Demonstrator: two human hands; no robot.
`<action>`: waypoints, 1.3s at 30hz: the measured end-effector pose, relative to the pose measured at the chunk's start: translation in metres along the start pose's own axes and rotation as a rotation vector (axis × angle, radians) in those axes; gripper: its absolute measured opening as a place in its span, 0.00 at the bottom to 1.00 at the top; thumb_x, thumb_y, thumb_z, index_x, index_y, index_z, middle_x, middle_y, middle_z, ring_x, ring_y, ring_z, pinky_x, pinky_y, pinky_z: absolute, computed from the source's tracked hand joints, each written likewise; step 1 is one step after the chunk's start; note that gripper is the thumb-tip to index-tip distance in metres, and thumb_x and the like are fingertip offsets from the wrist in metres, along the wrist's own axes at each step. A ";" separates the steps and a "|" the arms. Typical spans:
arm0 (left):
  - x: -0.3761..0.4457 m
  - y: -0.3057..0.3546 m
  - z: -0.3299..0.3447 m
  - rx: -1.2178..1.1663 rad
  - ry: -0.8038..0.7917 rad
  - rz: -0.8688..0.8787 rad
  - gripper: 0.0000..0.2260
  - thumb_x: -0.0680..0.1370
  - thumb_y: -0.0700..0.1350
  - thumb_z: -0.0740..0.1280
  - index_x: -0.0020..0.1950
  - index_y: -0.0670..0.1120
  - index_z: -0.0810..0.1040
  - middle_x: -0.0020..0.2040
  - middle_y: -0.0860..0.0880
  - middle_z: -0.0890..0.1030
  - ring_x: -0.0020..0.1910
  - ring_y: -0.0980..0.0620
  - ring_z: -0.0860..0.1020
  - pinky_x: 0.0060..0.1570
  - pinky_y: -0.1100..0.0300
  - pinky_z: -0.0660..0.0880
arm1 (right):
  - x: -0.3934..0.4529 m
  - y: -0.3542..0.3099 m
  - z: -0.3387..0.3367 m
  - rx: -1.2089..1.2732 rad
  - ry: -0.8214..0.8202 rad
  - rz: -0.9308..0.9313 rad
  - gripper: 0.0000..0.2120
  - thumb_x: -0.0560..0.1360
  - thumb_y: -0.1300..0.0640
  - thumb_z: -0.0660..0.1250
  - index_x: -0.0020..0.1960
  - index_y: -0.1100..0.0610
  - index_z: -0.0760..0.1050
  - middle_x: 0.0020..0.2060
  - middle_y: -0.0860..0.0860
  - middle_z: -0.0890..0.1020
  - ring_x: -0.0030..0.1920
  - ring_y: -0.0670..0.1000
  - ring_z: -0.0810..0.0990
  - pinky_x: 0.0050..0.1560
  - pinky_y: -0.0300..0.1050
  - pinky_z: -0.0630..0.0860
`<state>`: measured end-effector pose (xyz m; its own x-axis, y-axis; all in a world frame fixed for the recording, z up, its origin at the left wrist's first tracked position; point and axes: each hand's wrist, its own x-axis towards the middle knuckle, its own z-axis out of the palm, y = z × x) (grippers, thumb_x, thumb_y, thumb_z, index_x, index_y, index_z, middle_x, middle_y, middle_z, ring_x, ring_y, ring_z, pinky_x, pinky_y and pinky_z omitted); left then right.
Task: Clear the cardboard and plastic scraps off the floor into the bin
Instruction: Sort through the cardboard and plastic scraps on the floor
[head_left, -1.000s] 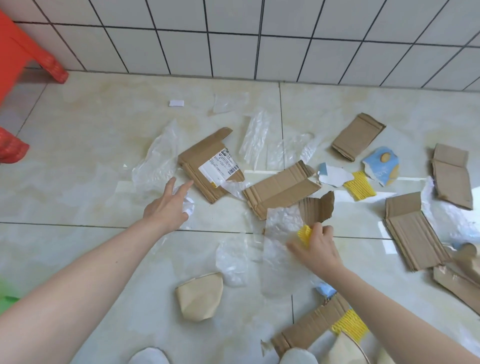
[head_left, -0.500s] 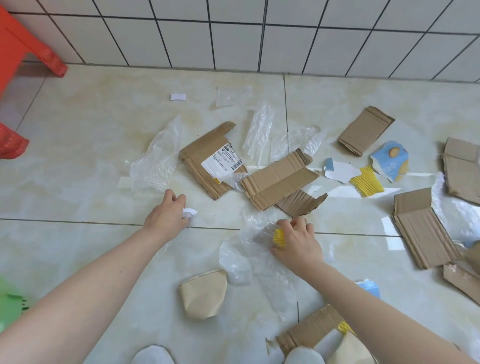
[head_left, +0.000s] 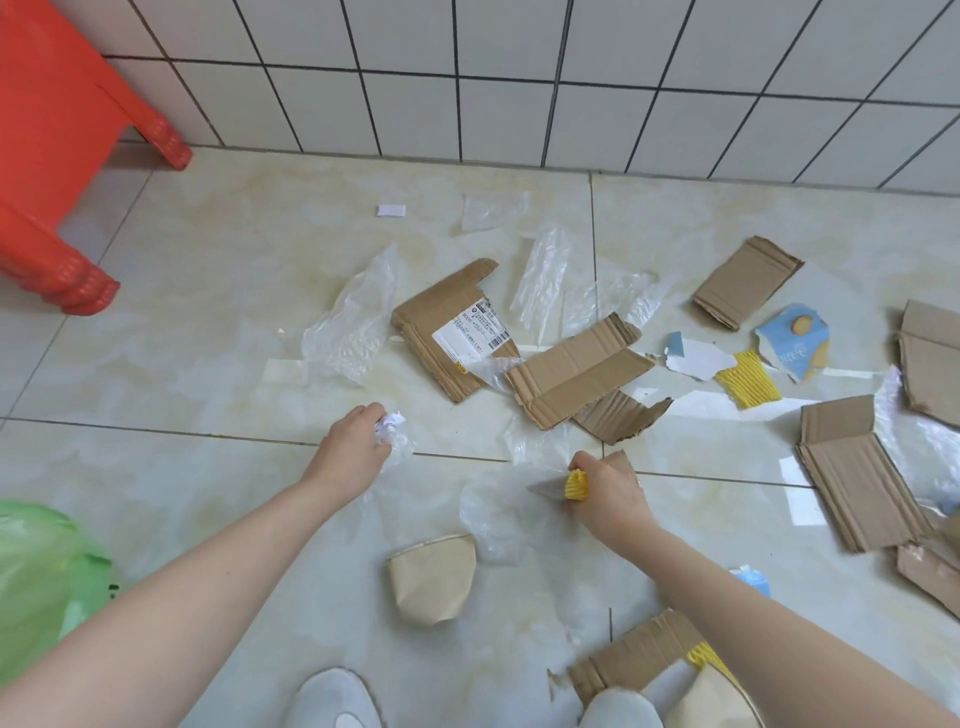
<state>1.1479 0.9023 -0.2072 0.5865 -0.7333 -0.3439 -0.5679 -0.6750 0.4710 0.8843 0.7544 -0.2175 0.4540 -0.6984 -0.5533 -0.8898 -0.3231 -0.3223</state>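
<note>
Cardboard and plastic scraps lie across the tiled floor. My left hand (head_left: 358, 449) grips a crumpled wad of white paper and clear plastic (head_left: 390, 427) just above the floor. My right hand (head_left: 608, 491) holds a yellow foam net (head_left: 575, 484) together with a small cardboard piece (head_left: 545, 488), on top of a clear plastic sheet (head_left: 498, 514). A labelled cardboard piece (head_left: 447, 332) and a folded cardboard strip (head_left: 576, 374) lie beyond my hands. A beige paper cup piece (head_left: 431, 579) lies near my feet. The green bin bag (head_left: 41, 577) shows at the left edge.
A red plastic stool (head_left: 57, 156) stands at the far left by the white tiled wall. More cardboard (head_left: 857, 467), a second yellow net (head_left: 745, 384) and a blue printed scrap (head_left: 795, 340) lie to the right. My shoes (head_left: 332, 699) are at the bottom.
My left hand has closed on the white wad and drawn back slightly. My right hand moved left and down with the yellow net, and now also holds a small cardboard piece.
</note>
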 end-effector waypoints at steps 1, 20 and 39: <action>-0.004 0.004 -0.003 -0.075 0.009 -0.016 0.07 0.77 0.38 0.63 0.40 0.45 0.67 0.36 0.49 0.68 0.36 0.46 0.69 0.34 0.56 0.63 | -0.001 0.000 -0.003 0.004 -0.004 0.000 0.12 0.73 0.63 0.61 0.53 0.51 0.70 0.36 0.49 0.69 0.43 0.57 0.72 0.46 0.51 0.77; -0.182 -0.004 -0.152 -0.512 0.332 -0.098 0.04 0.76 0.41 0.64 0.49 0.49 0.74 0.40 0.49 0.78 0.37 0.51 0.72 0.37 0.61 0.68 | -0.114 -0.203 -0.120 0.241 -0.056 -0.483 0.12 0.70 0.51 0.69 0.51 0.55 0.74 0.46 0.54 0.82 0.48 0.56 0.81 0.48 0.57 0.80; -0.245 -0.170 -0.244 -0.624 0.940 -0.433 0.08 0.77 0.43 0.64 0.54 0.49 0.70 0.49 0.48 0.75 0.45 0.49 0.72 0.45 0.56 0.68 | -0.194 -0.445 -0.020 0.429 -0.146 -0.736 0.08 0.71 0.58 0.65 0.49 0.58 0.74 0.43 0.57 0.80 0.44 0.60 0.82 0.39 0.56 0.82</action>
<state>1.2418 1.2167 -0.0053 0.9974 0.0642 0.0326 0.0043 -0.5050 0.8631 1.1914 1.0209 0.0486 0.9355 -0.3079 -0.1732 -0.2858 -0.3713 -0.8835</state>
